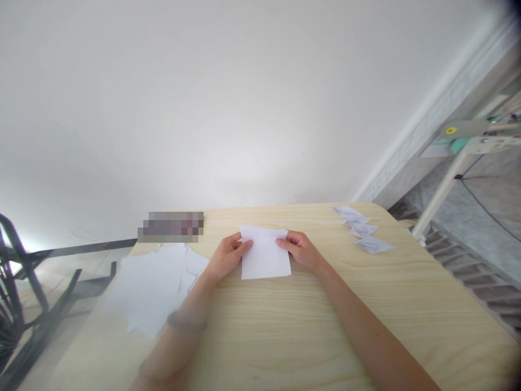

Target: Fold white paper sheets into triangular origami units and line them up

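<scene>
A small, nearly square sheet of white paper [266, 258] is held out flat over the middle of the table. On its left edge my left hand [228, 254] is closed, thumb on top and fingers behind. My right hand [303, 250] pinches the right edge the same way, near the upper corner. The fingers under the sheet are hidden. Beyond my right hand, several folded white paper pieces [372, 244] lie in a slanting row. Left of my left forearm spreads a pile of loose white paper sheets [150, 282].
The light wood table [277, 336] meets a white wall [252, 108] at the back. A pixelated patch covers something at its far left corner. Black metal frames [24, 304] stand off the left side, and a pale metal stand [443, 190] is off the right edge.
</scene>
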The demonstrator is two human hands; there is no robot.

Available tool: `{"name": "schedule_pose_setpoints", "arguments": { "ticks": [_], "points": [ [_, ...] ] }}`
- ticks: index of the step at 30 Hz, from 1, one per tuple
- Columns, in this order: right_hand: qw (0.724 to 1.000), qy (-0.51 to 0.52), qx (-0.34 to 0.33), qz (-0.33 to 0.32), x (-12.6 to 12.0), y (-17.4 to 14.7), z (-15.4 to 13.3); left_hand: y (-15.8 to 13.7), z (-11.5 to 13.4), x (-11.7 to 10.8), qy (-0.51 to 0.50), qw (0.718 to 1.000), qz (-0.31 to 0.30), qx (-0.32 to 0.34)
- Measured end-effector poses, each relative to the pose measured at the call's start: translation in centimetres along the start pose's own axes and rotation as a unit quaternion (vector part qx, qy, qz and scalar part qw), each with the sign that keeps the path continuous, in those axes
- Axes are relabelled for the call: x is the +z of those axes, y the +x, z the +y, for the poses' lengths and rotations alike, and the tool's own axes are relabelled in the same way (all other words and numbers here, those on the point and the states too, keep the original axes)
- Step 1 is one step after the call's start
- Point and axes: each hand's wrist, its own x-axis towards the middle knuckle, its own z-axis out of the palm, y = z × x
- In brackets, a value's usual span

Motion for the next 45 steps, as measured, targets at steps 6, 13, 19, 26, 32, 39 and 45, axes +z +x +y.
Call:
{"name": "schedule_pose_setpoints", "arguments": {
  "ticks": [6, 13, 19, 26, 32, 39, 45],
  "points": [
    [1.0, -0.001, -0.004, 0.009, -0.1, 0.0, 0.2, 0.0, 0.0, 0.1, -0.008, 1.0, 0.005, -0.002],
    [0.999, -0.027, -0.027, 0.019, 0.1, -0.1, 0.0, 0.1, -0.1, 0.0, -0.026, 0.999, 0.044, 0.0],
    [0.997, 0.005, -0.048, 0.054, 0.2, 0.1, 0.4, 0.3, 0.1, 0.0, -0.076, 0.996, 0.049, -0.017],
    [0.982, -0.073, -0.128, 0.114, -0.1, 0.3, 0.6, 0.2, 1.0, -0.2, -0.14, 0.988, 0.036, -0.059],
    [0.976, -0.101, -0.154, 0.119, 0.2, -0.1, 0.1, -0.2, 1.4, 0.4, -0.039, 0.998, 0.04, -0.034],
    [0.977, -0.073, -0.063, 0.189, 0.8, 0.0, 0.4, -0.4, 0.9, 0.1, -0.042, 0.999, -0.02, 0.01],
    [0.989, -0.025, -0.034, 0.145, 1.1, -0.1, 0.1, -0.3, 0.5, 0.1, 0.015, 1.0, -0.008, 0.014]
  ]
}}
